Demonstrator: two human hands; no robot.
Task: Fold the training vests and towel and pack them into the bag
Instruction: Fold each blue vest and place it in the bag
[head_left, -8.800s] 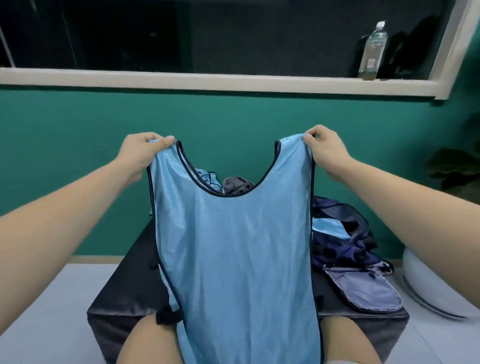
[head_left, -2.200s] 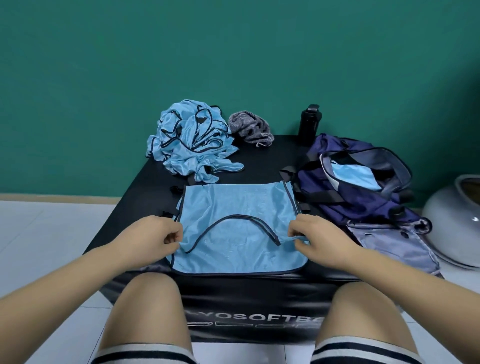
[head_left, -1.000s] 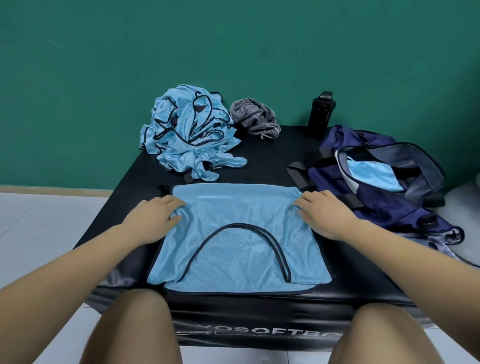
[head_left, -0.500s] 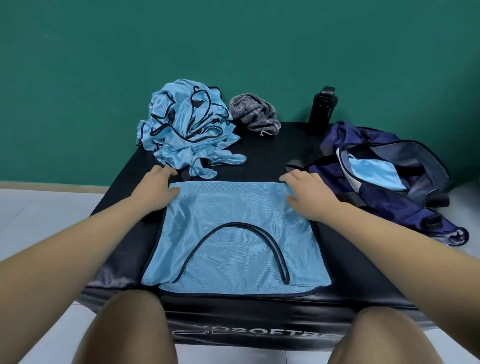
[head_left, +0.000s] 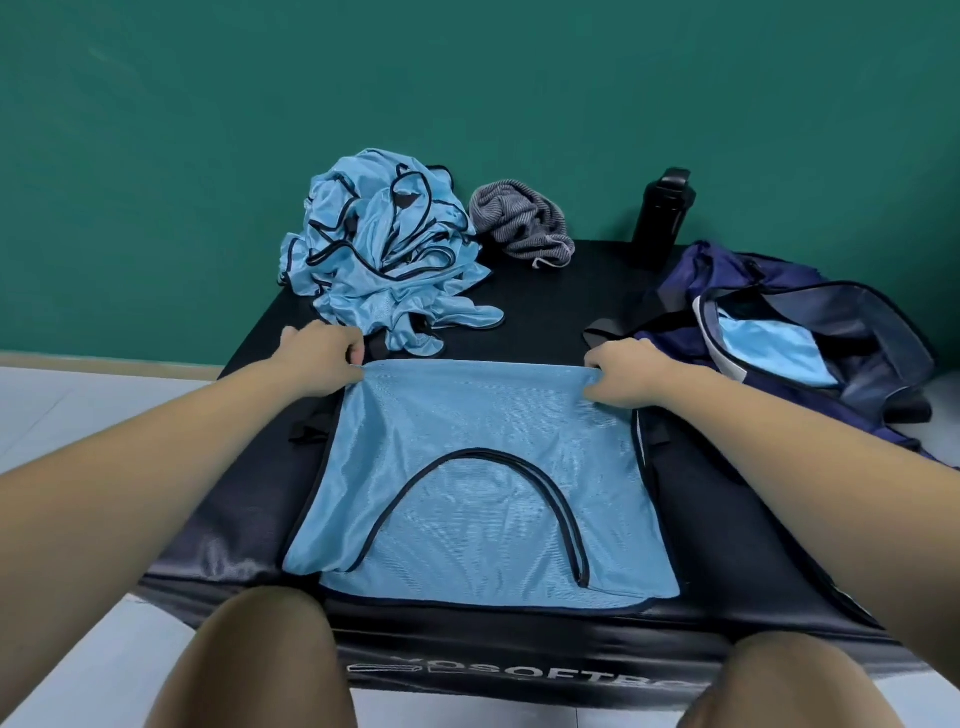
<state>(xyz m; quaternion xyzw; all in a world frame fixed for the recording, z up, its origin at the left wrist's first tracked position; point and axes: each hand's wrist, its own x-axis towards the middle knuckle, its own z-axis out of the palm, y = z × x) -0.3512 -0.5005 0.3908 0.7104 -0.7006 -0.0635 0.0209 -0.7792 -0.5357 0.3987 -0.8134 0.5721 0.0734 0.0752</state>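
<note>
A light blue training vest (head_left: 483, 441), folded in half, lies flat on the black padded box (head_left: 545, 312) in front of me. My left hand (head_left: 317, 356) pinches its far left corner. My right hand (head_left: 623, 371) pinches its far right corner. Behind lies a crumpled heap of blue vests (head_left: 384, 249). A grey towel (head_left: 522, 218) is bunched beside the heap. The navy bag (head_left: 810, 332) sits open at the right with a folded blue vest (head_left: 769, 348) inside.
A black bottle (head_left: 662, 215) stands at the back of the box, near the green wall (head_left: 467, 78). My knees (head_left: 260, 660) are against the box's front edge. White floor tiles (head_left: 78, 410) lie to the left.
The vest went from held up in the air to folded flat on the box. In the last second both hands slid from the vest's sides to its far corners and pinched them.
</note>
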